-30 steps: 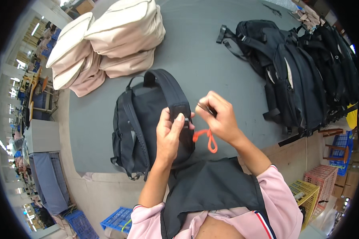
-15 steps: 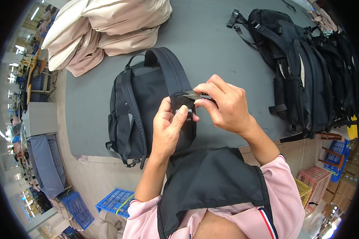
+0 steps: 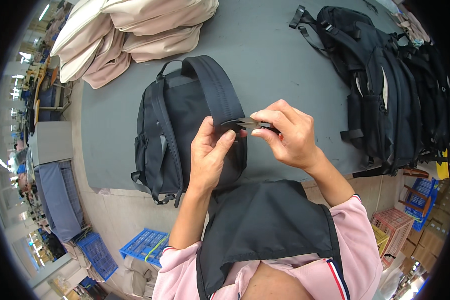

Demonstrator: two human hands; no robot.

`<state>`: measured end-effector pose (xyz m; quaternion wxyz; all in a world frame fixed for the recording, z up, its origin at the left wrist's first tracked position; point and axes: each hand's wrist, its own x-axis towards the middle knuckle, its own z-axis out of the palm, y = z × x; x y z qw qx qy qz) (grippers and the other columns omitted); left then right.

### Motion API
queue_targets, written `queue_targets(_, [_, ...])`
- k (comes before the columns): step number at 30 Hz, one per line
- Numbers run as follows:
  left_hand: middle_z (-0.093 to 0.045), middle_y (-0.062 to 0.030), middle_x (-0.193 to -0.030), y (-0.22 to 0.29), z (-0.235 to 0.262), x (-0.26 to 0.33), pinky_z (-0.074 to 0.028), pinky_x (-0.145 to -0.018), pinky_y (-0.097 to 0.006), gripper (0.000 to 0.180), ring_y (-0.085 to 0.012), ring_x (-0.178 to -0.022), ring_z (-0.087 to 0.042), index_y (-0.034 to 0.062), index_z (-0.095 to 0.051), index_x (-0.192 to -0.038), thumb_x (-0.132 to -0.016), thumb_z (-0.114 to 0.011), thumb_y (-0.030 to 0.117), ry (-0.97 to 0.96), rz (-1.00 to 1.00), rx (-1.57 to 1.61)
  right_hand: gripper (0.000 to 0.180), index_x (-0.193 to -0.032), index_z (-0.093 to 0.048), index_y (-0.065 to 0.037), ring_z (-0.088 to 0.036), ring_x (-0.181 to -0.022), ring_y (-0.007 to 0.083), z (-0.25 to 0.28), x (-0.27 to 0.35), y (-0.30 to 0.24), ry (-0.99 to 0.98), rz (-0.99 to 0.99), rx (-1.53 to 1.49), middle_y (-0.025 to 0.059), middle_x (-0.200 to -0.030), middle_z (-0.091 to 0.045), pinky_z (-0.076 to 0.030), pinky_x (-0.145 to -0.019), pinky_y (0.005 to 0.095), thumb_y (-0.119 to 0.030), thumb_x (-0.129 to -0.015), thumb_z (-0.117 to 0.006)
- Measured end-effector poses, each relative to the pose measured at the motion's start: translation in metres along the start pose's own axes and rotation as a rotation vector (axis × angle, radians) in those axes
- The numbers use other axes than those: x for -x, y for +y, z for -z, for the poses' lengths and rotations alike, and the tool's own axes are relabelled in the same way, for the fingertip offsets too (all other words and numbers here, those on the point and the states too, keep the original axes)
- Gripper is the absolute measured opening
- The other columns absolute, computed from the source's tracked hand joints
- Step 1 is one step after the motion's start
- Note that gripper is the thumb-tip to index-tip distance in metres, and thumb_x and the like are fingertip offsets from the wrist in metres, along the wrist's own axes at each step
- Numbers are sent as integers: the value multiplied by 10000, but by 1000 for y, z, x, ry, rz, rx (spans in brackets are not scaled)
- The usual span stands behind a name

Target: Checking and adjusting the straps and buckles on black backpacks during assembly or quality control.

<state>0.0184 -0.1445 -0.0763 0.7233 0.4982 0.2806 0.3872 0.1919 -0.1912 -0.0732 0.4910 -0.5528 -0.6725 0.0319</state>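
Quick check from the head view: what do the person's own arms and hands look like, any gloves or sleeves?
Both hands are bare, no gloves: left hand, right hand. Forearms are uncovered; pink sleeves are pushed up toward the elbows, the right one with a dark and red stripe. A black apron covers the chest.

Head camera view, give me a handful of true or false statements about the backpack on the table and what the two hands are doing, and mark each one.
1. The right hand holds a small pair of thread snips. True.
2. The left hand lies flat on the grey table, away from the black backpack. False: it pinches the backpack's shoulder strap next to the snips.
3. The backpack on the table in front of the person is beige. False: it is black; the beige bags are stacked at the far left of the table.
4. More black backpacks lie at the right of the table. True.
5. A blue crate stands on the floor below the table edge. True.
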Motion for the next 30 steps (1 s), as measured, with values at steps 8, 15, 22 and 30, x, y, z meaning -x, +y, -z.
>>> queue_targets(8, [-627,-88,-1027,1,-2,5,-459,-864,-300,178,-156,-921,-601,17,-534,-1076,-900,-551,39,39,5,5,218,-906,-617,-82,-525,-536,162,-3,-1,-2,-52,103,48,15,-740,-552,-427,-505,286,-129,-717,-714])
queue_targets(15, [-625,-123,-1033,-5,5,13,-467,-845,-303,265,-196,-901,-623,10,-515,-1128,-889,-586,101,59,99,69,343,-1136,-522,-9,-506,-843,94,-11,11,22,-195,-715,-853,13,-864,-527,-435,-792,233,-59,-818,-640])
queue_targets(22, [-622,-162,-841,-23,6,24,-492,-699,-351,186,-190,-599,-568,-12,-492,-1031,-896,-497,116,81,445,417,448,-1142,-467,-25,-503,-756,54,-52,-24,16,-403,-1022,-1169,29,-872,-562,-428,-572,197,-96,-762,-693])
queue_targets(30, [-625,-162,-1053,-31,-8,26,-517,-761,-340,646,-339,-884,-644,8,-342,-1224,-790,-718,306,166,256,-1000,574,-1177,-406,-103,-592,-956,254,-68,-11,9,-285,-432,-160,96,-1122,-487,-494,-752,383,-47,-681,-691])
